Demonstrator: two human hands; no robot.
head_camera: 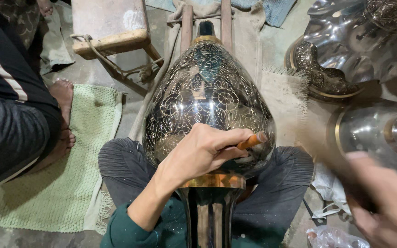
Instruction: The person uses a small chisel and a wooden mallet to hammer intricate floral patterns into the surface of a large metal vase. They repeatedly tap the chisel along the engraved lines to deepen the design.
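Head view looks down on engraving work, read from nine o'clock across to three. At nine o'clock another person [10,105] sits in dark striped clothing, one bare foot [63,103] resting on the single pale green mat [65,183] spread over the floor. At eleven o'clock stands one wooden stool [111,25]. In the centre, one large dark metal vase [207,103], covered in fine floral engraving with brass bands at neck and foot, lies across the wearer's lap between the knees, its neck pointing to twelve o'clock. The left hand [203,154] rests on the vase's lower belly, fingers curled tight around one orange-handled chisel [251,141] whose tip end points toward three o'clock. At five o'clock the right hand [384,209] is raised and motion-blurred; it seems closed round something dark, but I cannot tell what, nor how firmly. By my judgement the step in hand is cutting the pattern, the chisel set on the surface awaiting a blow; the next move calls for a steady left grip and a measured strike so the line does not skid. At two o'clock lie at least three other polished metal pieces [345,41], one of them ornately engraved.
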